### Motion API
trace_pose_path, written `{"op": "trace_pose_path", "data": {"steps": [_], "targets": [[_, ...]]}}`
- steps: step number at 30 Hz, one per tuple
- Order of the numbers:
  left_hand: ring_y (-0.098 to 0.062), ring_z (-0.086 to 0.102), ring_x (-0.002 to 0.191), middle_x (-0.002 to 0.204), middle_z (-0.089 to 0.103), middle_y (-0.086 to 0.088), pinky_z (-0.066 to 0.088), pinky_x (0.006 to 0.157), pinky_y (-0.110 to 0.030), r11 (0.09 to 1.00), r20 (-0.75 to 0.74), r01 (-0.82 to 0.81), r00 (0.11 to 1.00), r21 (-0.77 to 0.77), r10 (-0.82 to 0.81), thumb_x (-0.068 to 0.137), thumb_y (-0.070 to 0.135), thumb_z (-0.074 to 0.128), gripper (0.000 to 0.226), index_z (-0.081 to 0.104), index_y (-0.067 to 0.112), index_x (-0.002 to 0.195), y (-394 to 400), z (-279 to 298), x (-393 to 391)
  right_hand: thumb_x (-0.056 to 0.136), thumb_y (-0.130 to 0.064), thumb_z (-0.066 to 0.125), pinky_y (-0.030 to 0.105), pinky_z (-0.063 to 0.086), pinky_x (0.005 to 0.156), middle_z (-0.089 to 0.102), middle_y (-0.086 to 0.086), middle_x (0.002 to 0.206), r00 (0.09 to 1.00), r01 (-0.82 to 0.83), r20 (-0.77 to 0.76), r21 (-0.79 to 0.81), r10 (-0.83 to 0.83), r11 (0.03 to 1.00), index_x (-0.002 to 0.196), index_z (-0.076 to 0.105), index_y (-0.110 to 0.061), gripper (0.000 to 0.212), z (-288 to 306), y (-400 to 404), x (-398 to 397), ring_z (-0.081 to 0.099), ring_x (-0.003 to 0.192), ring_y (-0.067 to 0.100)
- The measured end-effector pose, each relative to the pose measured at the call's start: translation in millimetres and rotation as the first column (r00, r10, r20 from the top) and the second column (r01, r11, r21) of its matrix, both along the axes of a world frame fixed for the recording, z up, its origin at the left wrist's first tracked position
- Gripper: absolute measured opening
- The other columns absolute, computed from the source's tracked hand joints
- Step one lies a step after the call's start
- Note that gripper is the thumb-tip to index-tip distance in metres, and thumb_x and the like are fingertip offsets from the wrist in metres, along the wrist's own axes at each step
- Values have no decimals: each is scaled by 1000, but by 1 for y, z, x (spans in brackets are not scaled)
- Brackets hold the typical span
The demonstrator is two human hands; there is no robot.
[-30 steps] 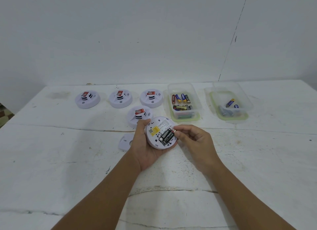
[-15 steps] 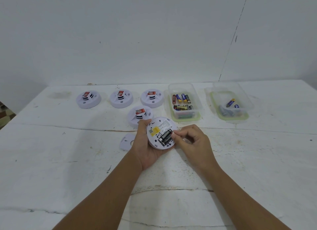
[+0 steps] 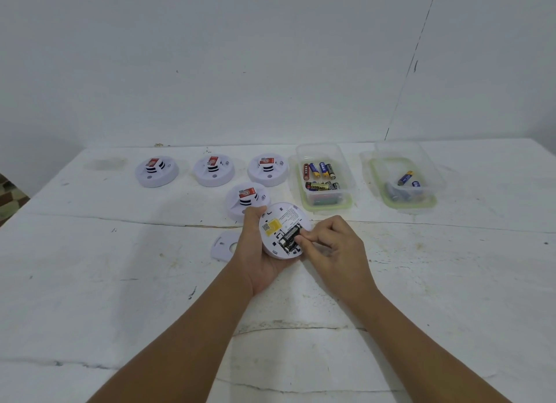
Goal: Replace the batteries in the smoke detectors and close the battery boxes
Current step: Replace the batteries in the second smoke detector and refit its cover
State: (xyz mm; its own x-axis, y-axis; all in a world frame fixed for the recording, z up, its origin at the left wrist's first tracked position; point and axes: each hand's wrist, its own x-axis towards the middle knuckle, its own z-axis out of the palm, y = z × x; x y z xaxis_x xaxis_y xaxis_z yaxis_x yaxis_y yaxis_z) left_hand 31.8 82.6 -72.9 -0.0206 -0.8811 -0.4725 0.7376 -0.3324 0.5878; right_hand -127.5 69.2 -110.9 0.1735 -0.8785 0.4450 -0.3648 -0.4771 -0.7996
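Observation:
My left hand (image 3: 255, 252) holds a white round smoke detector (image 3: 278, 222) upside down above the table, its open battery bay facing me. Black batteries (image 3: 289, 235) lie in the bay. My right hand (image 3: 334, 246) has its fingertips pinched on the right end of those batteries. The loose white battery cover (image 3: 222, 246) lies on the table just left of my left hand. Another detector (image 3: 245, 199) sits face up right behind the held one. Three more detectors (image 3: 156, 171) (image 3: 213, 169) (image 3: 267, 168) stand in a row at the back.
A clear box (image 3: 343, 174) with several batteries stands behind my right hand. A second clear box (image 3: 433, 174) holding a few batteries sits further right. The white table (image 3: 120, 297) has cracks across it and meets a white wall at the back.
My right hand moved left from beside the detector onto the battery bay, and its fingers now press on the batteries' end. The detector tilted slightly in my left hand.

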Motion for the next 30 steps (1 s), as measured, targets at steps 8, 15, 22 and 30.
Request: {"op": "trace_pose_path", "data": {"steps": [8, 15, 22, 30], "targets": [[-42, 61, 126, 119, 70, -26, 51, 102, -54, 999, -62, -25, 998, -26, 23, 98, 50, 54, 57, 65, 2, 127, -1, 2, -4, 91, -19, 81, 20, 52, 80, 64, 0, 95, 985, -46, 174, 158, 18, 986, 98, 82, -26, 10, 5, -1, -1, 65, 89, 13], [-43, 65, 113, 113, 75, -22, 44, 110, -62, 992, -105, -78, 992, -101, 67, 96, 42, 56, 45, 83, 7, 92, 5, 13, 3, 102, -26, 65, 31, 50, 73, 61, -6, 80, 953, 19, 288, 238, -90, 971, 99, 66, -25, 3, 15, 5, -3, 56, 75, 12], [-42, 63, 115, 129, 70, -21, 47, 110, -56, 976, -41, -144, 989, -162, 140, 90, 43, 58, 53, 69, 6, 126, 23, 28, 51, 100, -20, 66, 26, 47, 71, 60, -10, 83, 997, -66, 50, 156, 59, 985, 100, 64, -27, 7, 10, 12, 29, 56, 76, 7], [-45, 61, 117, 117, 72, -22, 42, 114, -58, 965, -15, -226, 974, -132, 226, 97, 42, 55, 44, 73, 5, 111, 39, 26, 84, 89, -65, 60, 42, 44, 99, 55, -6, 131, 719, -176, -661, 124, 214, 977, 146, 53, -33, 66, 9, 7, 66, 48, 119, 24]]}}
